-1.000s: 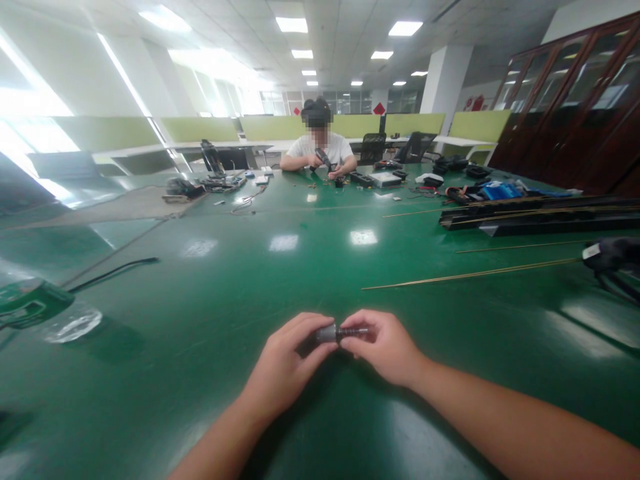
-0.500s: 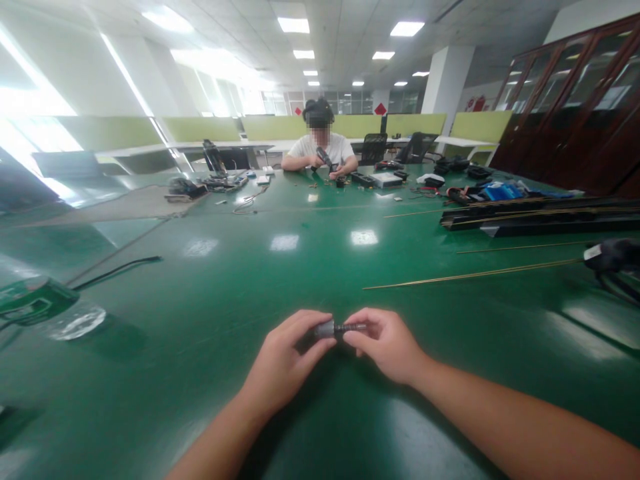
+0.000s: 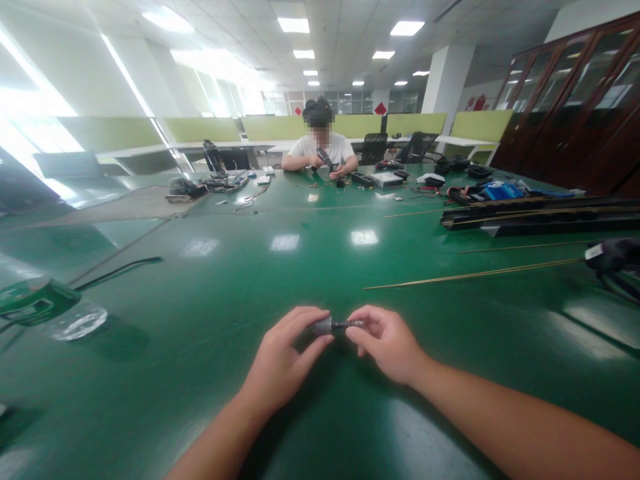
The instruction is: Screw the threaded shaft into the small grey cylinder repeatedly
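Over the green table (image 3: pixel 210 373), my left hand (image 3: pixel 287 353) pinches a small grey cylinder (image 3: pixel 324 326) between thumb and fingers. From the cylinder's right end a thin dark rod (image 3: pixel 340 325) with a ridged or twisted surface sticks out. The fingers of my right hand (image 3: pixel 387 340) are closed around the rod's far end and partly hide it. Both hands are close together, with the piece held level between them. What kind of part it is cannot be made out.
A clear bottle with a green label (image 3: pixel 37 300) lies at the left near a black cable (image 3: pixel 120 268). Thin brass-coloured rods (image 3: pixel 450 276) and black bars (image 3: pixel 540 213) lie at the right. Across the table a co-worker (image 3: pixel 320 143) holds a power drill (image 3: pixel 324 157) among scattered parts.
My hands have drawn slightly apart, the left a touch to the left and the right a touch to the right. My right fingers have shifted a little along the rod.
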{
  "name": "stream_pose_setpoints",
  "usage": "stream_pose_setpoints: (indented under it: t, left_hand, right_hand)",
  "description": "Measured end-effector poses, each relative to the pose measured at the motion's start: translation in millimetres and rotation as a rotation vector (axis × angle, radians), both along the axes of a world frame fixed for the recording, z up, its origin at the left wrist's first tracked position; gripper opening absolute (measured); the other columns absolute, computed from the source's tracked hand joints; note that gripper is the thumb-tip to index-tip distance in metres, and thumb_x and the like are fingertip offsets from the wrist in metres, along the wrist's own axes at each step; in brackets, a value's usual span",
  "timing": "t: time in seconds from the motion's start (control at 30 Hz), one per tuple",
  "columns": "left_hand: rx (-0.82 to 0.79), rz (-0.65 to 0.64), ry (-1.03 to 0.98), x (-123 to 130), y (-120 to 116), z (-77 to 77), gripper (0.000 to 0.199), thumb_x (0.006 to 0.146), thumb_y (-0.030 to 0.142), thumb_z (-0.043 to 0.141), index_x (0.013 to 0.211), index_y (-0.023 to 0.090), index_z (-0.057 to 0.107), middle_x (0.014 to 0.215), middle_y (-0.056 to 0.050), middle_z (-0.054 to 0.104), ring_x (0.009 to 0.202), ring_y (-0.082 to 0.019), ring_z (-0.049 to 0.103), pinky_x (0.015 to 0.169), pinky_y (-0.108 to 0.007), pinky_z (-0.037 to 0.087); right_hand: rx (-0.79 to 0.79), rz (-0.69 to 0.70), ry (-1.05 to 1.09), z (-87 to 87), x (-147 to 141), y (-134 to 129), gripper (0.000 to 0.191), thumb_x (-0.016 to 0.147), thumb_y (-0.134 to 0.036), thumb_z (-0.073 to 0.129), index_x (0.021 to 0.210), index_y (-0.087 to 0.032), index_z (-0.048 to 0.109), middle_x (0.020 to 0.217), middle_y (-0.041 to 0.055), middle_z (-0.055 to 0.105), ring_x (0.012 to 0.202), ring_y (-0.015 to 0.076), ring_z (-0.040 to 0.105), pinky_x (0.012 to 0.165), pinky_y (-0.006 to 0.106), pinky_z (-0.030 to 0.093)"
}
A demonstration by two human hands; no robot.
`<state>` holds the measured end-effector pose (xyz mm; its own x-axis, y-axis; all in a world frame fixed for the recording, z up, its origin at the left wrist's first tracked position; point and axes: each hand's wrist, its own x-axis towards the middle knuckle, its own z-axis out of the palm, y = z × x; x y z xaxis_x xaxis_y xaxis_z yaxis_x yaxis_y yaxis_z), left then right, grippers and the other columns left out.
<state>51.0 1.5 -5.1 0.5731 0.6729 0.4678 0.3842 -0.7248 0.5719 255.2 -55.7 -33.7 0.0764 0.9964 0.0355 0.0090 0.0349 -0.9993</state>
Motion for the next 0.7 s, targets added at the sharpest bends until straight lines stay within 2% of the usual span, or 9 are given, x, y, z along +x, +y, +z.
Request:
stream_pose_setpoints:
  t: [0.47, 0.7]
  left_hand:
    - [0.038, 0.031, -0.012, -4.2, -0.4, 2.8, 0.027, 0.090, 0.028, 0.068, 0.117, 0.030, 0.065, 0.114, 0.000, 0.067, 0.106, -0.017, 0.063, 0.096, -0.030, 0.051]
    - [0.041, 0.034, -0.029, -2.4, -1.0, 6.0, 0.025, 0.091, 0.029, 0.066, 0.115, 0.026, 0.067, 0.112, -0.004, 0.068, 0.104, -0.019, 0.064, 0.094, -0.034, 0.053]
  right_hand:
    - [0.007, -0.023, 0.001, 0.8, 0.1, -1.3, 0.018, 0.084, -0.031, 0.067, 0.093, -0.016, 0.064, 0.069, -0.0011, 0.063, 0.054, 0.0120, 0.059, 0.053, 0.023, 0.044]
    - [0.006, -0.037, -0.025, 1.1, 0.8, -3.3, 0.018, 0.085, -0.032, 0.067, 0.093, -0.017, 0.064, 0.071, -0.0006, 0.064, 0.054, 0.0119, 0.059, 0.053, 0.023, 0.045]
